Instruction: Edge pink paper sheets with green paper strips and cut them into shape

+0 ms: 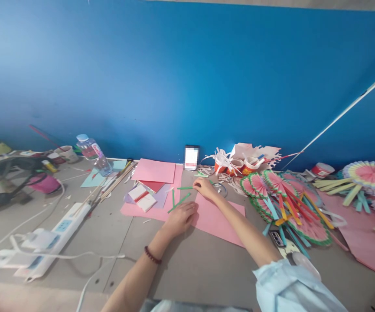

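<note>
My right hand [203, 188] is over the upper part of the pink paper, thumb and fingertips pinched at the end of a green paper strip [184, 188]. Closer to me, my left hand [181, 216] rests palm down on the paper, fingers loosely bent and pointing right; its fingertips are partly hidden. Just beyond its knuckles lies a slanted green strip [181, 202], and an upright green strip [173, 198] meets it on the left. The pink paper [218, 219] spreads under both hands.
Left are pink sheets [156, 171], a white-and-red packet [142, 197], wooden sticks [115, 182], a bottle [94, 154] and a power strip [57, 238] with cables. A phone [191, 158] leans on the wall. Right are cups [236, 166] and paper fans [285, 195].
</note>
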A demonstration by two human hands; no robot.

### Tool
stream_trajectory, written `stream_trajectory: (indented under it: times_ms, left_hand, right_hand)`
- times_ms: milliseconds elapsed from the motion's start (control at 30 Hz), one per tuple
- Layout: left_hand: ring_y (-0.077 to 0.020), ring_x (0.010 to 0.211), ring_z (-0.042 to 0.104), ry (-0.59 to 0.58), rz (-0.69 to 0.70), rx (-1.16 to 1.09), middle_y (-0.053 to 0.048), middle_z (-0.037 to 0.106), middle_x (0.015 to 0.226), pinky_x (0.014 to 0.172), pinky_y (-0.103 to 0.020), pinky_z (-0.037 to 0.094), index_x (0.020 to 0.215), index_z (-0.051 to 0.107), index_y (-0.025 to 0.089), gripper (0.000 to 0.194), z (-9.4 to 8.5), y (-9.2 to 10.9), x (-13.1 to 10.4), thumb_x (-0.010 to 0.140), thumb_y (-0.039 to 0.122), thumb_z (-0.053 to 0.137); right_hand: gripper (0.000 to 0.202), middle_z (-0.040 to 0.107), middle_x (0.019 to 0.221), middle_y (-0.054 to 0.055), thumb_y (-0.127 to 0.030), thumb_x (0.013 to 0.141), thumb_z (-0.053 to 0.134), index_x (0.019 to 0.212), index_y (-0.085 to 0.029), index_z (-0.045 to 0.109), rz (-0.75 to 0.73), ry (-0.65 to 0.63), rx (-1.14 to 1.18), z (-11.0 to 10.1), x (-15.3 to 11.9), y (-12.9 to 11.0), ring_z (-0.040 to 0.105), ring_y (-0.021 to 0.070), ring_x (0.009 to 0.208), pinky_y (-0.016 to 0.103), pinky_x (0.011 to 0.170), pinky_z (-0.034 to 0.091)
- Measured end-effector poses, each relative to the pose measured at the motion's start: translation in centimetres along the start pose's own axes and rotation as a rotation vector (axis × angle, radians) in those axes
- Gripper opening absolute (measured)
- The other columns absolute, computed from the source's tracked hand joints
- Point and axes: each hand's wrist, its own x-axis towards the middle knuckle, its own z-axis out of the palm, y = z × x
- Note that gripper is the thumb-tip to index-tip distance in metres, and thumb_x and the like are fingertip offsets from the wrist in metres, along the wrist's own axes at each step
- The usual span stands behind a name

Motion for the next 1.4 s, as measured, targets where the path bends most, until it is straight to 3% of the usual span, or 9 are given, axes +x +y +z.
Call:
stream_trajectory:
  times_ms: [300, 533, 733, 833, 967, 1067, 1200, 1300, 1400]
  left_hand:
    - [-0.0206, 0.111, 0.055, -0.027, -0.007, 0.031, -0.007, 0.063, 0.115, 0.098, -0.036, 0.043, 0.105, 0.061, 0.019, 0.04, -0.2, 0.4, 0.0, 0.075, 0.001, 0.043]
    - [-0.0212, 0.099, 0.057, 0.006, -0.093, 0.019, -0.007, 0.063, 0.099, 0.088, -0.035, 0.045, 0.093, 0.067, 0.02, 0.028, -0.2, 0.7, 0.2, 0.08, 0.008, 0.046]
    - [-0.0177, 0.086, 0.06, 0.149, -0.259, -0.383, -0.007, 0.067, 0.091, 0.079, -0.03, 0.047, 0.091, 0.068, 0.019, 0.026, -0.8, 2.0, 0.7, 0.089, 0.034, 0.047]
    - [-0.0165, 0.08, 0.061, 0.137, -0.281, -0.625, -0.007, 0.069, 0.088, 0.074, -0.029, 0.047, 0.089, 0.068, 0.019, 0.025, -0.5, 2.8, 0.9, 0.086, 0.037, 0.052]
    - [-0.0159, 0.075, 0.058, 0.131, -0.298, -0.705, -0.006, 0.068, 0.081, 0.068, -0.027, 0.044, 0.08, 0.068, 0.017, 0.022, 0.0, 4.0, 1.1, 0.081, 0.036, 0.059]
    - [-0.0148, 0.071, 0.056, 0.108, -0.323, -0.685, -0.005, 0.065, 0.074, 0.064, -0.025, 0.041, 0.074, 0.066, 0.016, 0.029, -0.7, 4.8, 1.2, 0.085, 0.039, 0.052]
    - [-0.0144, 0.072, 0.056, 0.03, -0.36, -0.659, -0.002, 0.064, 0.073, 0.066, -0.024, 0.042, 0.071, 0.063, 0.017, 0.032, -2.8, 5.6, 1.1, 0.087, 0.037, 0.045]
    - [-0.0145, 0.072, 0.056, -0.034, -0.353, -0.533, -0.001, 0.062, 0.071, 0.067, -0.025, 0.043, 0.067, 0.06, 0.018, 0.028, -4.1, 6.5, 0.8, 0.086, 0.028, 0.041]
    - [-0.0153, 0.073, 0.056, -0.055, -0.304, -0.278, -0.001, 0.061, 0.071, 0.066, -0.026, 0.042, 0.068, 0.059, 0.019, 0.022, -4.6, 7.5, 0.3, 0.082, 0.018, 0.042]
  right_hand:
    - [0.012, 0.065, 0.077, 0.003, -0.019, 0.078, 0.055, 0.08, -0.016, 0.066, 0.066, 0.001, 0.174, -2.4, -0.5, -1.6, 0.057, 0.0161, 0.074, 0.03, 0.076, 0.042]
    - [0.032, 0.068, 0.09, 0.004, -0.025, 0.065, 0.069, 0.096, -0.016, 0.067, 0.344, 0.037, 0.868, -4.2, -3.6, -2.9, 0.058, 0.0144, 0.078, 0.029, 0.074, 0.043]
    - [0.029, 0.065, 0.074, 0.0, -0.027, 0.055, 0.079, 0.079, -0.019, 0.065, 0.488, 0.062, 1.245, -3.5, -8.8, -5.3, 0.062, 0.014, 0.074, 0.026, 0.069, 0.045]
    - [0.028, 0.067, 0.078, -0.001, -0.024, 0.055, 0.082, 0.075, -0.02, 0.063, 0.582, 0.089, 1.508, -3.0, -10.9, -6.9, 0.063, 0.0135, 0.082, 0.025, 0.074, 0.046]
    - [0.028, 0.066, 0.075, -0.002, -0.027, 0.056, 0.083, 0.073, -0.019, 0.062, 0.6, 0.153, 1.598, -2.5, -12.7, -8.8, 0.062, 0.0115, 0.079, 0.023, 0.074, 0.046]
    - [0.027, 0.064, 0.073, -0.003, -0.03, 0.058, 0.082, 0.07, -0.02, 0.06, 0.561, 0.215, 1.601, -2.2, -13.4, -8.8, 0.061, 0.0115, 0.077, 0.025, 0.075, 0.046]
    - [0.031, 0.062, 0.073, -0.002, -0.036, 0.058, 0.079, 0.07, -0.022, 0.056, 0.561, 0.437, 1.415, -2.3, -14.1, -7.0, 0.06, 0.0149, 0.075, 0.032, 0.08, 0.047]
    - [0.027, 0.063, 0.084, 0.003, -0.041, 0.068, 0.069, 0.083, -0.023, 0.056, 0.453, 0.621, 0.983, -3.2, -15.1, -6.1, 0.061, 0.0208, 0.083, 0.04, 0.084, 0.047]
    - [0.029, 0.061, 0.107, 0.01, -0.036, 0.079, 0.058, 0.104, -0.022, 0.056, 0.201, 0.709, 0.422, -4.8, -16.4, -6.7, 0.055, 0.0259, 0.105, 0.047, 0.096, 0.041]
